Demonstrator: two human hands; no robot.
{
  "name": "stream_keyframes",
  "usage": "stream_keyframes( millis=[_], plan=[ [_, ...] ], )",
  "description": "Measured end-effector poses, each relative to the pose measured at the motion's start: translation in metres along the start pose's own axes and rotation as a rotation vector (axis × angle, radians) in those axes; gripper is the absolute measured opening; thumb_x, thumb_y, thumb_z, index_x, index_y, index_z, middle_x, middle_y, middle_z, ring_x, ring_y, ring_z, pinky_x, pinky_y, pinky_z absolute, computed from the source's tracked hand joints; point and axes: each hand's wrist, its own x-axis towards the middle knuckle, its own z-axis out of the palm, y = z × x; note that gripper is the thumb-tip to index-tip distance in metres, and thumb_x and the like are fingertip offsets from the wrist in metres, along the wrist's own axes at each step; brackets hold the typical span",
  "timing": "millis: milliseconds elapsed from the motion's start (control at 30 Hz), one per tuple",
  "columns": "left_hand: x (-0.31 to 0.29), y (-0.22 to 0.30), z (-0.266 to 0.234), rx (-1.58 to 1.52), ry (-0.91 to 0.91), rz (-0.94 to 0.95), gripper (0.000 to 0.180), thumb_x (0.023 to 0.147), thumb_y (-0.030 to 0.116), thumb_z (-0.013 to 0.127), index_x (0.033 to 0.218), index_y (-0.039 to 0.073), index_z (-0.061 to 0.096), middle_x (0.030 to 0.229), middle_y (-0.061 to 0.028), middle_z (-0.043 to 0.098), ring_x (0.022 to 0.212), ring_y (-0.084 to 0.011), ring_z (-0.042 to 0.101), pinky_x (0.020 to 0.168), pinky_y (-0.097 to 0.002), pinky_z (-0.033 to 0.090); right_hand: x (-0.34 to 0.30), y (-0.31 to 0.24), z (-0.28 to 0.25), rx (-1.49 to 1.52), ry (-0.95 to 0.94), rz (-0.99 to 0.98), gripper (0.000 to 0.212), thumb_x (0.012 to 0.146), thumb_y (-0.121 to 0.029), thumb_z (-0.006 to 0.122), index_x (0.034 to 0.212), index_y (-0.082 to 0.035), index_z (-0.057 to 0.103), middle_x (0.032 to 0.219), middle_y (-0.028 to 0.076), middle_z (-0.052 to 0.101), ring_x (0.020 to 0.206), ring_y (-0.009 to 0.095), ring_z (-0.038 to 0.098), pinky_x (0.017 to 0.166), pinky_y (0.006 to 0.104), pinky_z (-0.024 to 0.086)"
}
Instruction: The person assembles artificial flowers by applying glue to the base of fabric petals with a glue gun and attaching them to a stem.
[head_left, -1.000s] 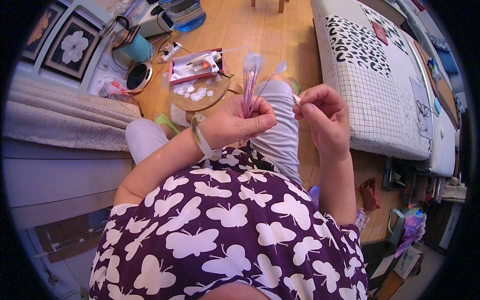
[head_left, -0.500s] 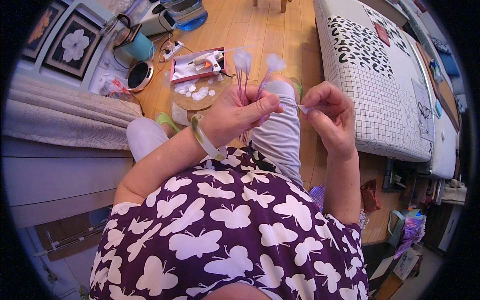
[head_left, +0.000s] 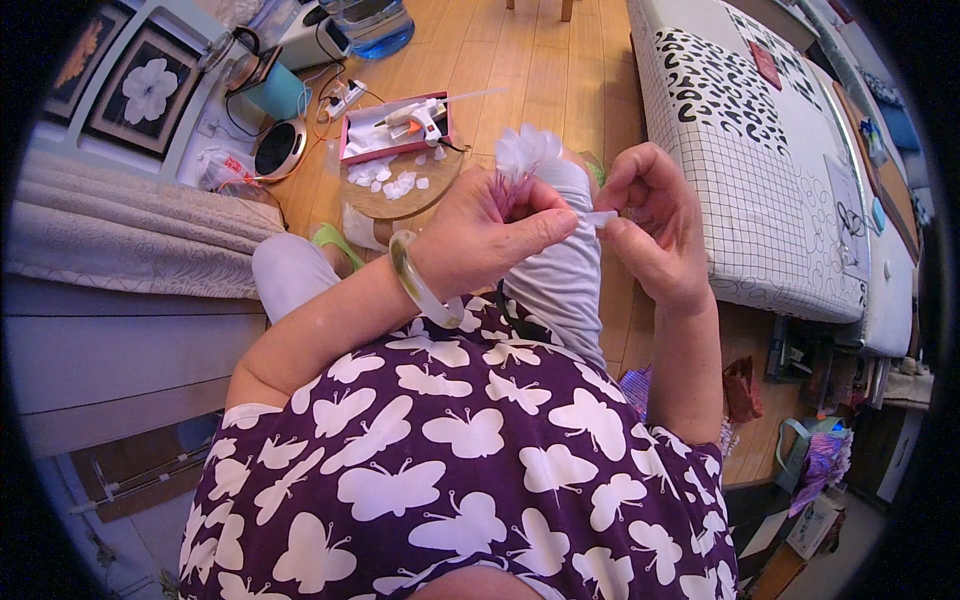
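My left hand (head_left: 485,228) is closed around thin purple stems with a cluster of white petals (head_left: 527,152) at their top, which looks like an artificial flower. Thumb and index finger of my right hand (head_left: 662,235) pinch a single small white petal (head_left: 600,218), close to the left thumb tip. More loose white petals (head_left: 402,187) lie on a round wooden board (head_left: 385,208) beyond my left hand. On its far side, a white hot glue gun (head_left: 412,123) rests across a pink box (head_left: 362,152). The lower ends of the stems are hidden by my left hand.
A bed or couch with a patterned cover (head_left: 740,190) stands to the right. At the left are a power strip (head_left: 347,97), cables, a teal container (head_left: 278,92) and a curtain (head_left: 130,235). A large water bottle (head_left: 372,28) stands farther off.
My left hand has turned the stems, so the white heads that stood apart now show as one full cluster tilted toward me. The right hand still pinches its petal, now showing more plainly.
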Motion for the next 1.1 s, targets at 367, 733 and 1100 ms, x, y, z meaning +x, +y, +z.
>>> stream_keyframes(
  millis=[367,733,1100],
  plan=[
    [-0.002,-0.005,0.002,0.054,0.097,0.062,0.011,0.082,0.010,0.057,0.082,-0.001,0.057,0.073,0.0009,0.055,0.064,-0.0036,0.048,0.058,-0.0181,0.039,-0.014,0.028,-0.007,0.310,0.162,0.054,0.019,0.072,-0.004,0.051,0.091,-0.001,0.047,0.071,0.002,0.049,0.063,0.007,0.045,0.056,0.0177,0.034],
    [-0.006,-0.008,0.002,0.062,0.156,0.114,0.010,0.081,0.007,0.058,0.085,-0.002,0.058,0.078,-0.0028,0.060,0.071,-0.0064,0.055,0.064,-0.0203,0.044,-0.011,0.032,0.016,0.317,0.156,0.060,0.011,0.077,-0.005,0.058,0.086,0.001,0.055,0.077,0.003,0.055,0.069,0.007,0.049,0.065,0.0190,0.040],
    [-0.007,-0.007,0.003,0.092,0.153,0.147,0.009,0.082,0.008,0.056,0.085,0.000,0.058,0.076,0.0002,0.057,0.068,-0.0044,0.050,0.059,-0.0183,0.040,-0.005,0.028,0.023,0.197,0.116,0.051,0.005,0.079,-0.003,0.057,0.081,0.000,0.055,0.077,0.003,0.057,0.071,0.006,0.052,0.065,0.0184,0.042]
  ],
)
